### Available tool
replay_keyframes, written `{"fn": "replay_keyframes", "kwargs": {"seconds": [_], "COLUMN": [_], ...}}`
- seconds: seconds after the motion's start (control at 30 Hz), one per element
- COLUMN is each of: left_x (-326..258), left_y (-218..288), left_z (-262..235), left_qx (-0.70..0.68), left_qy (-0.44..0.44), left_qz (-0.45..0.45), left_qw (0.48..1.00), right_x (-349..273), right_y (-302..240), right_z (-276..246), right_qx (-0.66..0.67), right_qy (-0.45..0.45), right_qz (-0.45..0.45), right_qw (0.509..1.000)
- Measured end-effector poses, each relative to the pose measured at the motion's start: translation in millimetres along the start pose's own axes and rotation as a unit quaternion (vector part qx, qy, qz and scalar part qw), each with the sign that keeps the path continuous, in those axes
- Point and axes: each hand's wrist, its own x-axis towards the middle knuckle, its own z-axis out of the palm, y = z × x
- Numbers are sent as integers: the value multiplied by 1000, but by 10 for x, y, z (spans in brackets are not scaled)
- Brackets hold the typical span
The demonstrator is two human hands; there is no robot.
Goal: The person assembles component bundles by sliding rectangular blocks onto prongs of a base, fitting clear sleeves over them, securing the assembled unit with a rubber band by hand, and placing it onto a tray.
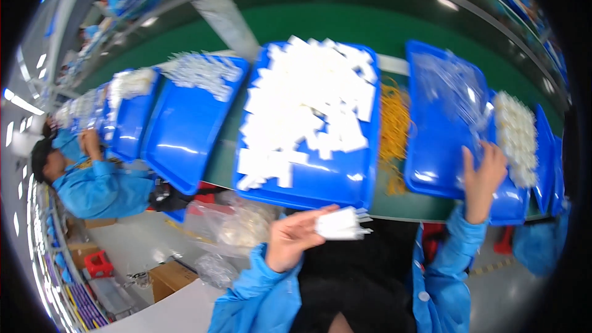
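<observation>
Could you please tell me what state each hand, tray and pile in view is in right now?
Left hand: closed on white stack.
Right hand: open, on clear bags.
Middle tray: heaped with white pieces.
Right tray: holds the bags.
Rubber bands: loose pile between trays.

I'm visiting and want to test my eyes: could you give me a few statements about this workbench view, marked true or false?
1. The left hand holds a bundle of white flat pieces. True.
2. The middle blue plastic tray is heaped with red balls. False: it holds white flat pieces.
3. The right hand reaches to clear plastic bags on the right blue plastic tray. True.
4. Yellow rubber bands lie between those two trays. True.
5. Nobody else is nearby. False: a person in a blue jacket sits at left.
</observation>
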Motion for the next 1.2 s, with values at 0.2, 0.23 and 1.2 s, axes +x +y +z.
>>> {"fn": "replay_keyframes", "kwargs": {"seconds": [0.2,0.23,1.2], "left_x": [26,21,28], "left_y": [37,38,-96], "left_z": [111,123,138], "left_qx": [12,23,122], "left_qy": [-28,-29,0], "left_qz": [-30,-42,95], "left_qw": [999,998,988], "right_x": [-144,-138,-733], "right_y": [389,345,-1047], "right_z": [351,355,-476], "right_qx": [-50,-42,744], "right_qy": [-70,-66,-244], "right_qz": [29,19,111], "right_qw": [996,997,612]}}
